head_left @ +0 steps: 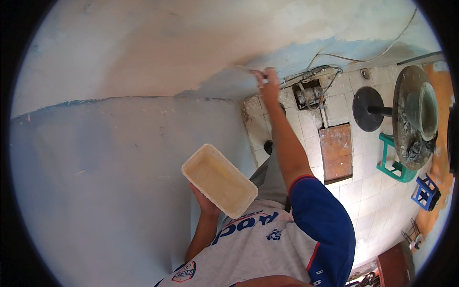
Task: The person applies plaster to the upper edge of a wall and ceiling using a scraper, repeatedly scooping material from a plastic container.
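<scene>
left hand (pixel 204 200) holding one tub (pixel 232 166), right hand (pixel 269 88) one tool (pixel 253 71), two stools (pixel 406 175)

dimmer left | floor (pixel 366 215) glare, lower right | edges bent, corners black

Rectangular cream tub (pixel 231 166), open top, rounded corners, crusty rim, pale yellowish residue inside; held in the left hand (pixel 205 201), tilted, long side slanting. Thin flat tool (pixel 246 68), blurred, exact shape unclear, in the right hand (pixel 270 88), up by the wall (pixel 143 67) near its lower edge. Wall pale, brownish patch mid-surface, uneven blue band along lower edge.
</scene>
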Motion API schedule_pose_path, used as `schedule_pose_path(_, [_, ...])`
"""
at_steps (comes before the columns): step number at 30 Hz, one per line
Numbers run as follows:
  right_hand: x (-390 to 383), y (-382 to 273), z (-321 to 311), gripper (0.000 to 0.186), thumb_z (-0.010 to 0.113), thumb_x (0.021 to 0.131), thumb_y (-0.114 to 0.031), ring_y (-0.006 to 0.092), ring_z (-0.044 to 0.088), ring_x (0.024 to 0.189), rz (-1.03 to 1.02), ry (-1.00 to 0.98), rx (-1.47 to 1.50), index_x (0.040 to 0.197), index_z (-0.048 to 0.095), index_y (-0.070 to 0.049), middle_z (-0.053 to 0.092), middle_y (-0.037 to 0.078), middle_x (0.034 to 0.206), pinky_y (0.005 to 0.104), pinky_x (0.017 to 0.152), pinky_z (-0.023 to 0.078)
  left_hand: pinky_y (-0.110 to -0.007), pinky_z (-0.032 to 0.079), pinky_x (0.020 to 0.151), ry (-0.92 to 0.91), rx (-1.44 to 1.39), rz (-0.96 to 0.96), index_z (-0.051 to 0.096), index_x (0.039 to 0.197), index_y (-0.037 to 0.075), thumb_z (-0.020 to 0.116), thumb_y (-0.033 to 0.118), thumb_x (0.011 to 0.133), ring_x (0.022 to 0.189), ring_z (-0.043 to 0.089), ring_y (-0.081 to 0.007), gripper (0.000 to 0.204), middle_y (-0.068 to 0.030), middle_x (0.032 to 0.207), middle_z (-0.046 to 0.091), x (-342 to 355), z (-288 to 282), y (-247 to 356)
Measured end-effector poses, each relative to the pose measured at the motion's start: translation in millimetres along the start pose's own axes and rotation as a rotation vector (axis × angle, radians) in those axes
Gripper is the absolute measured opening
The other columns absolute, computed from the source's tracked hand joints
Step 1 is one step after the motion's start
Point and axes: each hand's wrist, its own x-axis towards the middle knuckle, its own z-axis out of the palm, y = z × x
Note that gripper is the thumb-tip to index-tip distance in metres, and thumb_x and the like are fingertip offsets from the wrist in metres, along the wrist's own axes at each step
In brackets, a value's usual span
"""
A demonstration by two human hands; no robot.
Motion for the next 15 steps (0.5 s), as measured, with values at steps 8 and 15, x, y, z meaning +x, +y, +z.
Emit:
schedule_pose_path(8, [31.1, 18.8, -13.6, 0.026, 0.075, 0.094, -0.022, 0.0238, 0.066, 0.080, 0.262, 0.240, 0.180, 0.100, 0.064, 0.000, 0.066, 0.012, 0.089, 0.0382, 0.075, 0.054, -0.043, 0.046, 0.112, -0.037, -0.013, 0.018, 0.035, 0.157, 0.017, 0.026, 0.072, 0.103, 0.138, 0.051, -0.0256, 0.078, -0.0044, 0.154, 0.047, 5.2, -21.9, 8.1])
schedule_pose_path(15, [43.2, -4.0, -74.6, 0.019, 0.068, 0.098, -0.020, 0.0211, 0.063, 0.077, 0.271, 0.234, 0.216, 0.100, 0.070, -0.001, 0.067, 0.009, 0.091, 0.0363, 0.076, 0.054, -0.043, 0.045, 0.113, -0.069, -0.028, 0.048, 0.035, 0.157, 0.017, 0.025, 0.072, 0.103, 0.138, 0.050, -0.0257, 0.078, -0.0044, 0.155, 0.047, 4.6, -6.4, -0.1])
